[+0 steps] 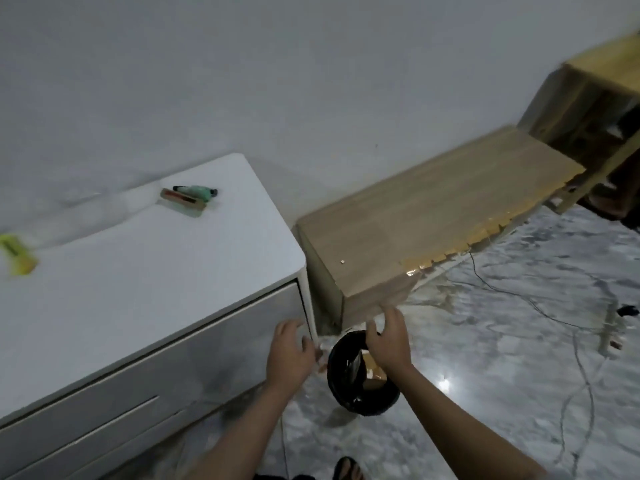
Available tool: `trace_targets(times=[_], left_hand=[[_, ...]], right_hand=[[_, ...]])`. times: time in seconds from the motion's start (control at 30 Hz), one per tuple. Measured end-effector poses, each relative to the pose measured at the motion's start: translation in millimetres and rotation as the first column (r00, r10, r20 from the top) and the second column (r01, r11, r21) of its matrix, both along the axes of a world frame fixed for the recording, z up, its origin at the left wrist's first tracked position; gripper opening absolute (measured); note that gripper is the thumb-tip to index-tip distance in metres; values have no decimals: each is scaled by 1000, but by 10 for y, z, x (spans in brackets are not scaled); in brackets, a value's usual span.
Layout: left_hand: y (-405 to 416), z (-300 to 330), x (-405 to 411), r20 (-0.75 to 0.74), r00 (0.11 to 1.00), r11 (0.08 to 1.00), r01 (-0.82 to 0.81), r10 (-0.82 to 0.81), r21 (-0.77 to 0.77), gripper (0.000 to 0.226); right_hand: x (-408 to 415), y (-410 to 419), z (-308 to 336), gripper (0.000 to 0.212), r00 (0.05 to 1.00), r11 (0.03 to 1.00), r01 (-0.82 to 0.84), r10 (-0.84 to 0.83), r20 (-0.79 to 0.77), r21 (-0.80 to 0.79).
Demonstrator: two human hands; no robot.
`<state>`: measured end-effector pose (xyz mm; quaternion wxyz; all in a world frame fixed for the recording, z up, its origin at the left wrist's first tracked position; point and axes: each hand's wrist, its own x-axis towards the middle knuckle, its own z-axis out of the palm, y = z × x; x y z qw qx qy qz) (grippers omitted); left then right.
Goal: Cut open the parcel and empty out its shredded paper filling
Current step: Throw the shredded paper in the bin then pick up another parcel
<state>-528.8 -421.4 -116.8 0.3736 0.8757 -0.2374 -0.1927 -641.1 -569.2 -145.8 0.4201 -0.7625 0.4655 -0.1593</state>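
Observation:
A round black bin [362, 400] lined with a black bag stands on the marble floor by the corner of a white cabinet [138, 278]. Brown cardboard [374, 374], apparently the parcel, lies inside the bin. My left hand [289, 355] hovers just left of the bin with fingers spread and nothing in it. Over the bin's far rim, my right hand [389, 337] is also open and empty. No shredded paper is clearly visible. On the cabinet top lies a green-handled cutter [195, 191] beside a small flat card [183, 201].
A yellow-green object [17, 254] sits blurred at the cabinet's left edge. A low wooden bench [433, 220] runs along the wall behind the bin, with a wooden shelf unit [588, 98] beyond. Thin cables [519, 296] trail across the floor at right. My foot [348, 469] shows at bottom.

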Motion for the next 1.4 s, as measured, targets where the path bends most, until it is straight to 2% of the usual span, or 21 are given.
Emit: trace_targets(times=[0.1,0.2,0.33,0.43,0.57,0.67,0.73,0.83,0.9,1.0,1.17,1.27,1.33,1.4], left_hand=[[205,248,211,166,976,979,-109,138,-170,22],[420,532,537,343,913,938,-104,221,-330,19],[784,819,1249,413,831,896,-205,372,-395,23],[1154,959,1923,450,774,876,-272,445,-398,29],[1645,1094,2788,395,737,831,-425,548,-360,49],[1929,1129,3342,361,731,813,-485,579,-321,60],[2054,1155,3612,342,747,820,-491,570,-294,64],[2141,1132,3903,342,786,854,-439,515,-279,76],[2151,1082,4033,329,811,871,-410,484,-272,85],[2131,1000,4179,307,828,876,-390,469,-284,90],[2121,908,4339,271,841,876,-400,468,-269,87],[2107,921,4400,244,859,882,-383,449,-274,72],[2091,898,4439,234,867,882,-369,440,-292,67],[2082,867,4461,214,878,884,-357,428,-303,67]], right_hand=[[540,56,409,33,981,994,-47,65,185,-101],[1145,204,826,30,927,970,-72,152,342,-234],[1945,542,1166,29,857,923,-195,325,401,-330],[2557,786,1240,32,836,869,-289,433,336,-401],[3329,978,1276,42,891,849,-305,414,185,-433],[3856,940,1245,59,921,799,-376,376,-99,-469],[4110,891,1191,65,893,778,-438,319,-317,-451],[4279,821,1091,61,849,785,-479,301,-434,-393],[4282,784,1031,57,830,768,-519,346,-438,-376],[4231,802,974,51,845,726,-505,304,-441,-467],[4239,798,856,46,901,746,-425,296,-317,-512],[4305,774,751,59,898,758,-439,351,-265,-483],[4352,829,800,59,907,753,-420,372,-200,-506],[4398,949,972,52,923,750,-343,380,-55,-566]])
